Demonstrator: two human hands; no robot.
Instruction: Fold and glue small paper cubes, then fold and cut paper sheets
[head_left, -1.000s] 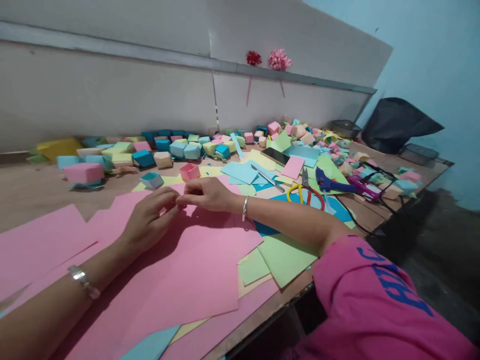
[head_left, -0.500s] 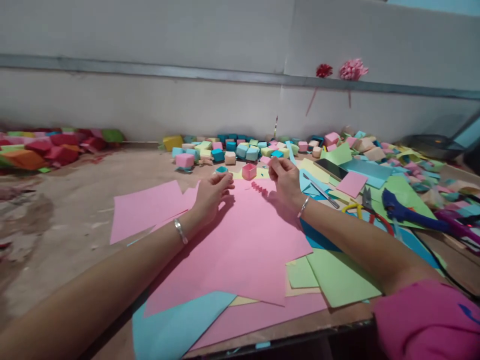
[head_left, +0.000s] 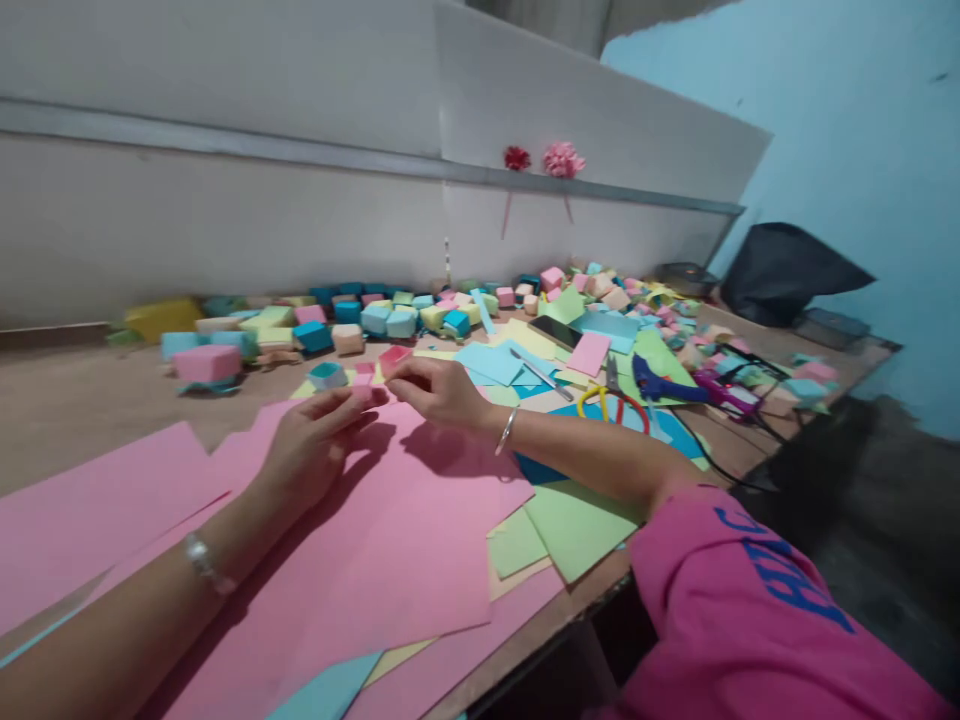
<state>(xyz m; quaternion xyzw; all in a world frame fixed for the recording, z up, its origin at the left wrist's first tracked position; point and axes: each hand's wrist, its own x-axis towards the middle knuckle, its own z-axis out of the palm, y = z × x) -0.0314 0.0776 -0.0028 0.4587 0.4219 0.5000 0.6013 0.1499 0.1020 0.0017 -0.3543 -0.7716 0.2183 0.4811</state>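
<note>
- While your left hand (head_left: 311,440) pinches a small pink paper piece (head_left: 365,386) between thumb and fingertips, your right hand (head_left: 446,393) sits just beside it, fingers curled nearly closed; can't tell if they grip anything.
- Piece is between your hands, above the large pink sheet (head_left: 375,540).
- Open pink paper box (head_left: 394,356) just behind your right fingertips; open teal paper box (head_left: 328,376) beyond your left.
- Right of you: scissors (head_left: 613,378), glue gun (head_left: 667,382), phone (head_left: 555,331).
- Folded paper cubes (head_left: 375,319) along the wall.
</note>
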